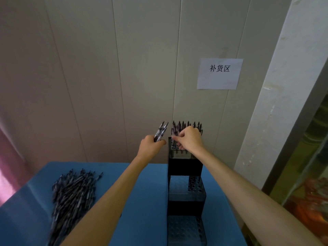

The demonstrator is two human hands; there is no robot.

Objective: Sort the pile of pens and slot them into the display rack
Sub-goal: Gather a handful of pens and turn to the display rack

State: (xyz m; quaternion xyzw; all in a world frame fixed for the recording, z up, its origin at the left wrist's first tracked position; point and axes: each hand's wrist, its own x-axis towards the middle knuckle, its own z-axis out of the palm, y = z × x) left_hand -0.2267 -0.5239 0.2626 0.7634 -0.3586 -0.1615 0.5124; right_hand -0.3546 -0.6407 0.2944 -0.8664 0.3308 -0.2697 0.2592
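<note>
A black three-tier display rack (185, 167) stands on the blue table, right of centre. Its top tier holds several dark pens (195, 126) standing upright. My right hand (190, 139) is over that top tier and pinches one pen (174, 133) at the tier's left side. My left hand (150, 146) is raised just left of the rack and grips two or three pens (161, 131) that point up. A large pile of dark pens (71, 197) lies on the table at the left. The middle and bottom tiers show bare holes.
The blue table (147, 201) runs up to a panelled wall (106, 77). A white paper sign (219, 73) hangs on the wall above the rack. A white pillar (284, 103) and a glass-fronted cabinet (310, 183) stand at the right.
</note>
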